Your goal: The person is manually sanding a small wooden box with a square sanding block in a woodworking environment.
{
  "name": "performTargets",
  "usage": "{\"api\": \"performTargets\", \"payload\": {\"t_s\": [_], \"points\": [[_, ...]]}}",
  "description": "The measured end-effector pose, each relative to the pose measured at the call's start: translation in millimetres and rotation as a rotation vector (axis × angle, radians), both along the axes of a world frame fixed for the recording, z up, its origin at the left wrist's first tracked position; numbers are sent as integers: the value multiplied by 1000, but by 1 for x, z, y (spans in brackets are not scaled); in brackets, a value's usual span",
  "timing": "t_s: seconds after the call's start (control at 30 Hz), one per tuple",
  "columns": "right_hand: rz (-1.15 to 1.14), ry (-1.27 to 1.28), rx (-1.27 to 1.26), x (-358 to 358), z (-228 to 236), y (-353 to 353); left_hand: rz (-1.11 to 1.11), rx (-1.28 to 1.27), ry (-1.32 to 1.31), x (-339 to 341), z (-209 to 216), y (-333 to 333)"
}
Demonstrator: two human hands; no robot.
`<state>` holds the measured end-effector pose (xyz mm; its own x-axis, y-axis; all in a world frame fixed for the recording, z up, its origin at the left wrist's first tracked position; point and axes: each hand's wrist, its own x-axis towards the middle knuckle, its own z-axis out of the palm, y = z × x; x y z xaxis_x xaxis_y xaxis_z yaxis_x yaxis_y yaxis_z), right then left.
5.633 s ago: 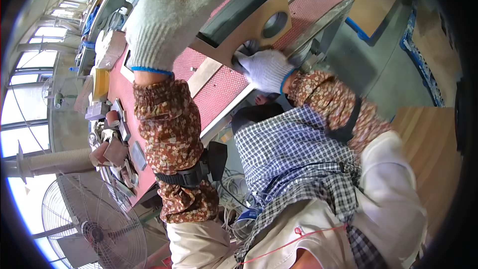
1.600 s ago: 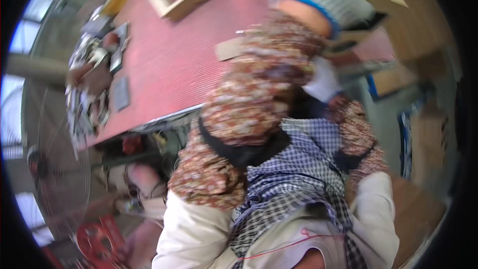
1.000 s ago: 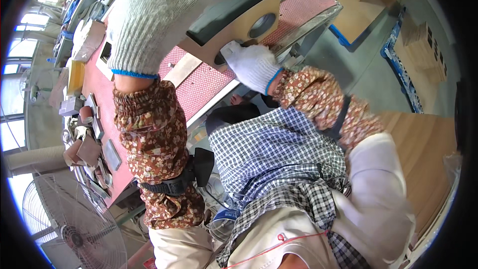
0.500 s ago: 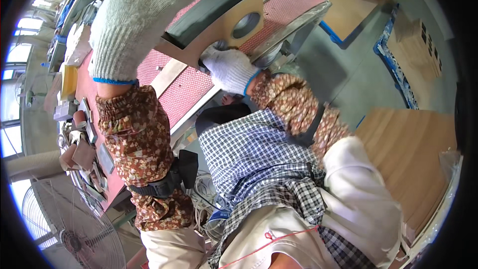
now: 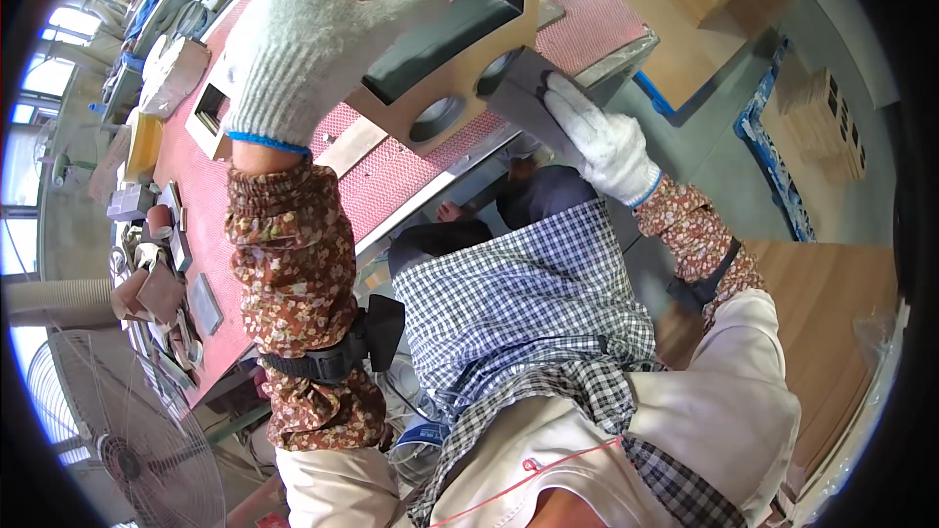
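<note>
Gloves (image 5: pixel 276 98) on, we have our left hand (image 5: pixel 308 49) clamped on the wooden box (image 5: pixel 466 77) over the red worktop (image 5: pixel 582 20). Our right hand (image 5: pixel 604 142), well apart, grips a dark flat pad (image 5: pixel 531 101) partly across one round hole (image 5: pixel 495 69).

Box at the upper middle between your hands, bench running under it down to the left.
Your left hand (image 5: pixel 313 49) is on the left side of the box (image 5: pixel 455 79); your right hand (image 5: pixel 614 149), at its lower right, holds a flat block (image 5: pixel 528 106) that overlaps the box's edge in view. The bench (image 5: pixel 230 308) stretches behind and below both, with a small open frame (image 5: pixel 201 125) on it just left of your left wrist and a heap of tools (image 5: pixel 156 291) along its far left side. A fan (image 5: pixel 122 460) stands at the lower left of the frame. At the right, a stack of boards (image 5: pixel 822 127) lies beyond a pallet edge (image 5: pixel 766 154), with a broad panel (image 5: pixel 831 332) below them.
</note>
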<state>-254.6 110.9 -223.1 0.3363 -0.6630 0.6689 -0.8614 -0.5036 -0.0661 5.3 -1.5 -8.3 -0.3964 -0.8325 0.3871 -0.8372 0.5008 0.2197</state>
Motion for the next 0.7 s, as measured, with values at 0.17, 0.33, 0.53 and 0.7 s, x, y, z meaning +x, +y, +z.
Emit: {"api": "performTargets", "payload": {"t_s": [0.17,0.33,0.53,0.7], "points": [[68,147,55,-15,-29,-37,-12,19,3,4,-5,-5],[60,387,303,-15,-25,-58,-12,96,37,3,-3,-2],[32,670,243,-12,-5,-70,11,-93,-33,4,-9,1],[-9,413,468,7,-3,-58,2,15,-3,-3,2,5]]}}
